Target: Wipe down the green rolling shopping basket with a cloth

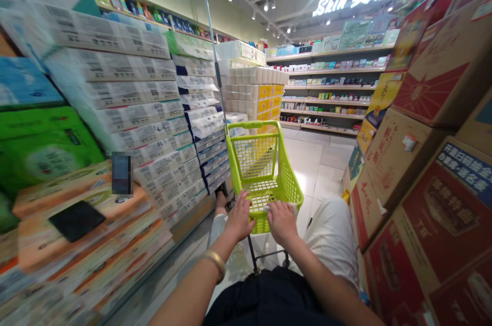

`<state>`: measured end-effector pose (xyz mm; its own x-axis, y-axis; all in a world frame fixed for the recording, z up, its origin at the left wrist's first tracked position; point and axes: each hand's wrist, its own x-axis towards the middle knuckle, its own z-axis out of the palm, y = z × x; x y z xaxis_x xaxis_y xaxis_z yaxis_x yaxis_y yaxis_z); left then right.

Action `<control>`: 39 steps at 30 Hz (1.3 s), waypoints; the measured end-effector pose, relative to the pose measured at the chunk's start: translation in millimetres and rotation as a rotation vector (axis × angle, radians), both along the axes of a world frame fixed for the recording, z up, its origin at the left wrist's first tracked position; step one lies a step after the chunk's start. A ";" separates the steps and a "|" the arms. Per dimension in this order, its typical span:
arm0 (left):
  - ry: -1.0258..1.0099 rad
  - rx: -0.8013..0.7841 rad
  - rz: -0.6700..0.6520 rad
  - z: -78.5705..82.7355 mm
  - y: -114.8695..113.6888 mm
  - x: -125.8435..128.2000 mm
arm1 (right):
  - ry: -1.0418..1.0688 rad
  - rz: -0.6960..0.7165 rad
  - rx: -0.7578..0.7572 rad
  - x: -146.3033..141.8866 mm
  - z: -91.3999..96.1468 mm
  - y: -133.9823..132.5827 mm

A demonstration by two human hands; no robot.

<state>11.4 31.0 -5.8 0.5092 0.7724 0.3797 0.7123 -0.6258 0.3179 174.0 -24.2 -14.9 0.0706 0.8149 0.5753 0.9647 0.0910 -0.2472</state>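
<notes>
A lime-green plastic shopping cart (pixel 291 175) stands right in front of me, its lattice basket showing nothing inside. My left hand (pixel 240 216) grips the near rim at the left, fingers forward over the edge and thumb toward the middle. To its right, my right hand (pixel 282 221) is closed over the same rim. A small whitish bit shows by its fingertips, too small to make out. On my left forearm is a gold-coloured bangle (pixel 215 264). A thin upright pole (pixel 216 67) rises at the cart's left side.
Stacked white packs (pixel 142 95) line the left, beside orange packs (pixel 126 244) carrying a dark flat panel (pixel 77 220) and a blurred-out device (pixel 121 174). Cardboard cartons (pixel 407 146) wall the right. Tiled floor (pixel 303 154) leads to stocked shelves (pixel 326 87).
</notes>
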 end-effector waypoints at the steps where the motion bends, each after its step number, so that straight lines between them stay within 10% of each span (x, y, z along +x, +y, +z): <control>1: 0.001 0.004 -0.004 -0.2 0.2 0.4 | -0.013 0.042 -0.012 -10.0 0.9 0.9; 6: 0.019 0.007 -0.013 -0.2 1.3 -1.8 | -0.042 0.166 -0.026 -21.9 4.5 0.9; 15: 0.004 -0.002 -0.011 -1.2 1.7 -1.5 | -0.005 0.047 0.076 43.9 0.6 -5.9; 19: -0.003 0.004 -0.012 -0.4 3.0 -1.4 | 0.022 -0.052 0.031 18.1 0.1 -1.2; 25: 0.029 0.039 -0.009 0.4 5.1 -4.7 | -0.041 0.164 0.001 -42.9 1.8 2.3; 34: 0.043 0.073 -0.012 -1.4 6.7 -6.8 | 0.016 0.038 0.065 28.9 -0.8 -5.6; 39: 0.019 0.055 -0.015 -1.9 6.4 -3.9 | 0.001 -0.023 0.016 -3.0 1.2 -0.1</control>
<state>7.5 37.4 -7.7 0.5278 0.7430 0.4116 0.7082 -0.6525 0.2696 171.0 -24.3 -13.7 0.0899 0.8035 0.5884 0.9662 0.0729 -0.2472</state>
